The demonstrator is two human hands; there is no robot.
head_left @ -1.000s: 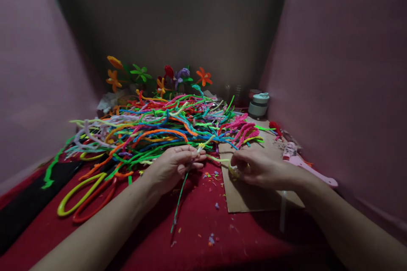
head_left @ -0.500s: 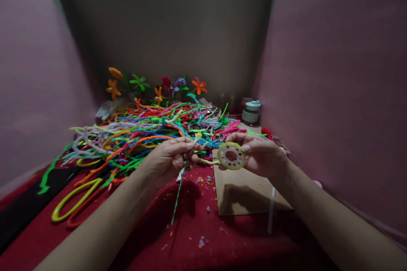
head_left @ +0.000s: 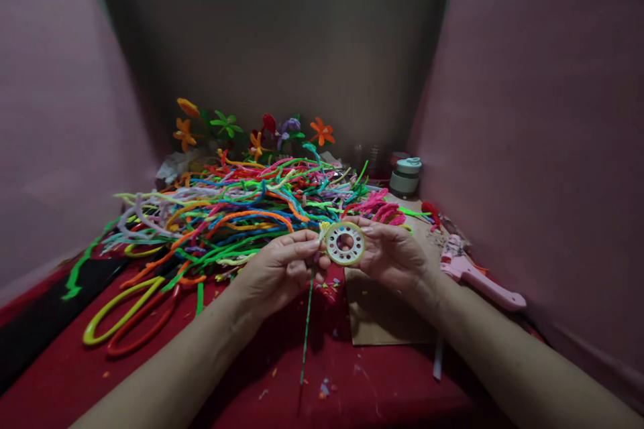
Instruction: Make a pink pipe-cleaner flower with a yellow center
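My left hand [head_left: 274, 268] pinches a thin green stem [head_left: 306, 328] that hangs down toward the red cloth. A small pale yellow tuft [head_left: 324, 227] sticks up above those fingertips. In my right hand [head_left: 397, 255] is a roll of yellowish tape [head_left: 345, 259] with a white, holed core, its flat side facing me. The roll is right beside the tuft, close to the left fingertips. Whether tape is wound on the stem is too small to tell.
Behind my hands lies a big heap of coloured pipe cleaners [head_left: 241, 208], with fuzzy flowers [head_left: 322, 131] at the back. Cardboard [head_left: 387, 322], a pink glue gun [head_left: 486, 285] and a lidded jar [head_left: 405, 177] are at right. Yellow [head_left: 90, 332] and red loop handles [head_left: 118, 352] lie at left.
My hands have come together: the tape roll is now against the left fingertips, and the strip stretched between them no longer shows. The pink glue gun has come into sight beside the right forearm.
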